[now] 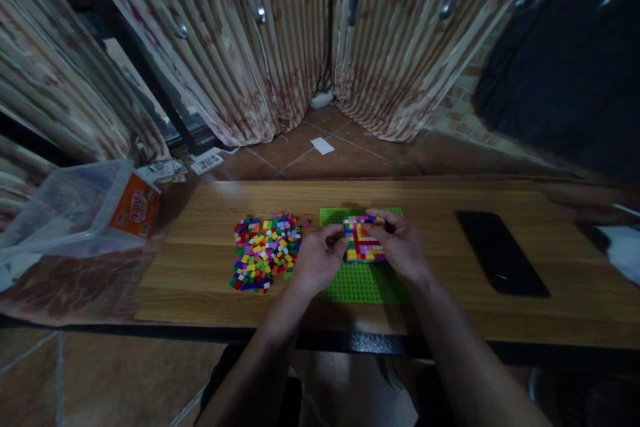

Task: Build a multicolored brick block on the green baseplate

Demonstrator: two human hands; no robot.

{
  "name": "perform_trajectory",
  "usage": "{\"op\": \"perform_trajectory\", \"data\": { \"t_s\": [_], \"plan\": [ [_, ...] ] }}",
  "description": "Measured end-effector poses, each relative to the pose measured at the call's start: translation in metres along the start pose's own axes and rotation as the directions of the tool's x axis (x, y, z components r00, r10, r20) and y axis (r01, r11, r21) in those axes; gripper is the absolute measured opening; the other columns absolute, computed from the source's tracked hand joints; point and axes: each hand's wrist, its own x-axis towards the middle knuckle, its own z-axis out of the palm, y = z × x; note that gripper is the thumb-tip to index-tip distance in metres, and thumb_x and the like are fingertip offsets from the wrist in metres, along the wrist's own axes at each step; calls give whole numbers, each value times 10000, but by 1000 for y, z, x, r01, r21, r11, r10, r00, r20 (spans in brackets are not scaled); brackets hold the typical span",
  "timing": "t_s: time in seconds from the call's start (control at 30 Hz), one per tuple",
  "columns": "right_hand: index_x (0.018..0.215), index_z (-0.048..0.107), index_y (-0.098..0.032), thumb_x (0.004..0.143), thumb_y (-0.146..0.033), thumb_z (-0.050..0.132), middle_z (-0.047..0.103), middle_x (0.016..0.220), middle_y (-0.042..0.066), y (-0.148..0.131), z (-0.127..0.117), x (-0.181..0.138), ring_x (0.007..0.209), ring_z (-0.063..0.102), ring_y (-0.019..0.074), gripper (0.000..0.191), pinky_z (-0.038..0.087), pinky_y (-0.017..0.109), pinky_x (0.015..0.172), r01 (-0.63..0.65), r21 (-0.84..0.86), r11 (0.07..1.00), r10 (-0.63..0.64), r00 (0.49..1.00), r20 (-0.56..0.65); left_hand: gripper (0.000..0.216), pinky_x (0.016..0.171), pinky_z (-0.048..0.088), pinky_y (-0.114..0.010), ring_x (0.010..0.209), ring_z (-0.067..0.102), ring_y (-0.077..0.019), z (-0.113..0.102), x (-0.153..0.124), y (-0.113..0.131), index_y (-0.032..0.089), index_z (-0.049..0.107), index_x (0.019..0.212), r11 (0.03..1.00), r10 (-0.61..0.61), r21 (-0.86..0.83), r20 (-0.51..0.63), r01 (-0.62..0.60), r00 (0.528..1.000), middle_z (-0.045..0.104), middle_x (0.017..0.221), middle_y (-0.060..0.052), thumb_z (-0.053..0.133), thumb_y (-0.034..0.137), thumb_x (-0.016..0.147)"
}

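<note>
A green baseplate point(363, 283) lies on the wooden table point(200, 267). On its far half sits a patch of small coloured bricks point(364, 243) in rows of pink, yellow, red and white. My left hand point(317, 263) rests at the patch's left edge, fingertips pinched against it. My right hand point(403, 247) touches its right and top edge, fingers curled over the bricks. Whether either hand pinches a single loose brick is hidden by the fingers. A heap of loose coloured bricks point(265, 252) lies just left of my left hand.
A black phone point(500, 250) lies flat on the table's right part. A clear plastic box point(65, 203) with an orange packet point(135, 205) stands off the left end. Curtains hang behind; a tiled floor with a white paper scrap point(323, 145) lies beyond.
</note>
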Motion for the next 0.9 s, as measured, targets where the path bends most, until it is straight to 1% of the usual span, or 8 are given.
{"op": "perform_trajectory", "data": {
  "t_s": [0.2, 0.37, 0.5, 0.63, 0.7, 0.77, 0.83, 0.9],
  "plan": [
    [961, 728, -228, 629, -377, 753, 706, 724, -12, 1, 2, 0, 598, 625, 158, 366, 509, 291, 574, -11, 17, 1000, 11, 1000, 1, 280, 761, 565, -296, 824, 707, -182, 0, 0, -1, 146, 697, 1098, 1000, 12, -3, -4, -12, 1000, 762, 968, -75, 596, 189, 841],
    [951, 729, -222, 614, -402, 765, 703, 687, -6, -2, 2, -3, 563, 623, 161, 384, 518, 289, 539, -19, 14, 1000, 19, 1000, 0, 262, 774, 569, -287, 833, 711, -177, 1, -2, 5, 152, 706, 1074, 999, 15, 33, -8, -15, 1000, 766, 966, -69, 590, 171, 840],
    [994, 727, -220, 618, -438, 780, 718, 714, 4, 2, 0, -2, 573, 644, 177, 438, 535, 312, 553, -50, 2, 999, 50, 999, 15, 247, 782, 568, -297, 806, 709, -178, -7, -2, 10, 174, 719, 1056, 987, 42, 158, -25, -37, 999, 770, 939, -59, 579, 187, 853],
    [1020, 727, -219, 631, -461, 783, 718, 702, 4, 4, -2, -3, 582, 653, 189, 461, 547, 334, 572, -34, -4, 999, 34, 999, 20, 251, 830, 546, -315, 860, 706, -200, -40, 5, 8, 194, 727, 1032, 920, 67, 391, -145, -5, 987, 763, 943, -66, 534, 180, 873],
    [1025, 728, -219, 637, -478, 779, 721, 707, 9, 3, -3, -4, 594, 657, 195, 470, 551, 344, 583, -23, -23, 999, 23, 999, 24, 279, 914, 517, -335, 987, 691, -225, -64, 9, 3, 185, 723, 1048, 858, 71, 507, -279, 84, 958, 748, 1052, -97, 521, 141, 862],
    [1035, 728, -222, 644, -493, 771, 732, 736, 15, 0, -3, -5, 616, 666, 201, 477, 553, 350, 596, -22, -48, 999, 23, 999, 28, 332, 918, 514, -377, 993, 684, -263, -86, 12, -4, 171, 729, 1060, 758, 57, 625, -352, 189, 934, 731, 1075, -137, 488, 97, 843],
    [1040, 729, -221, 657, -500, 759, 743, 769, 24, -2, -4, -5, 638, 674, 206, 475, 552, 353, 603, -20, -72, 997, 22, 1000, 21, 379, 917, 514, -387, 1004, 676, -282, -103, 14, -10, 167, 731, 1084, 677, 33, 693, -362, 246, 932, 718, 1072, -152, 467, 71, 829],
    [1040, 732, -221, 668, -505, 746, 749, 789, 29, -2, -4, -5, 649, 678, 210, 468, 547, 351, 602, -16, -96, 995, 17, 1000, 8, 413, 963, 492, -378, 1038, 662, -279, -113, 15, -15, 174, 737, 1090, 632, 35, 735, -342, 244, 939, 713, 1072, -147, 478, 38, 799]
  ]
}}
